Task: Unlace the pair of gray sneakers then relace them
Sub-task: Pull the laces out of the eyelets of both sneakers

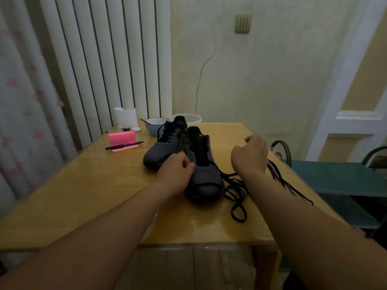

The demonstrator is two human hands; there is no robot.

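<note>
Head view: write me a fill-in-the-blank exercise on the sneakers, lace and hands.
The far sneaker is still ____.
The left hand holds the near sneaker; the right hand grips its ____ lace.
The black pen lies on a ____ pad.
Missing: laced; black; pink.

The glossy wooden table (88, 195) carried two gray shoes side by side: a laced sneaker (161, 147) farther off and an unlaced sneaker (206, 176) nearer, with its black lace (236, 191) looped loose beside the toe. Toward the far edge stood a pink pad (121, 139), a blue bowl (156, 127) and a clear tub (191, 119).
</note>
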